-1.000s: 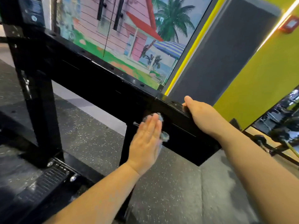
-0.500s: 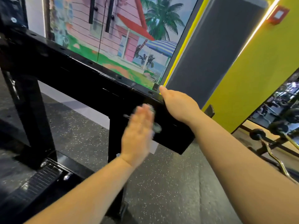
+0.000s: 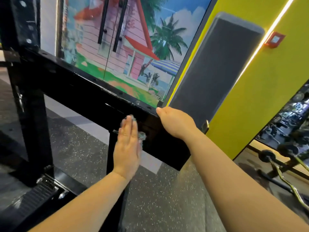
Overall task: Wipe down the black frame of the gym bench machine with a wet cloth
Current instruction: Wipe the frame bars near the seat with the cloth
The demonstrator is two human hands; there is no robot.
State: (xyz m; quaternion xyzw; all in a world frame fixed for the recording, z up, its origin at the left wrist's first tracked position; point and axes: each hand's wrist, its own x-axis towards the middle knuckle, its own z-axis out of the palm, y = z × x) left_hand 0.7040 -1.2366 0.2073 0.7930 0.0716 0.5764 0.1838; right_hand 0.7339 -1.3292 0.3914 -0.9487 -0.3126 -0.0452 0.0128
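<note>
The black frame (image 3: 80, 87) of the bench machine runs as a broad horizontal beam from upper left down toward the right, ending in a squared-off end near the middle of the view. An upright post (image 3: 31, 124) carries it on the left and a narrower leg (image 3: 115, 164) drops from its underside near the middle.

The wet cloth (image 3: 141, 135), pale and mostly hidden, lies against the near face of the beam close to its right end. Only its edges show past the fingers.

The left hand (image 3: 127, 146) lies flat on the cloth with fingers straight and together, pressing it to the beam face; it does not curl round the cloth.

The right hand (image 3: 175, 122) sits on the top edge of the beam just beside the left hand, at the beam's right end. The fingers go over the far side, out of sight, and the thumb lies along the top edge. The hand appears to grip the frame.

A ribbed foot plate (image 3: 41, 190) sits at the base of the post. The floor (image 3: 80, 148) is dark speckled rubber. Behind the beam stands a painted mural (image 3: 127, 52) of a pink house and palms, then a grey padded column (image 3: 212, 71) and a yellow-green wall (image 3: 267, 91). A curl bar (image 3: 284, 174) lies on the floor at far right.
</note>
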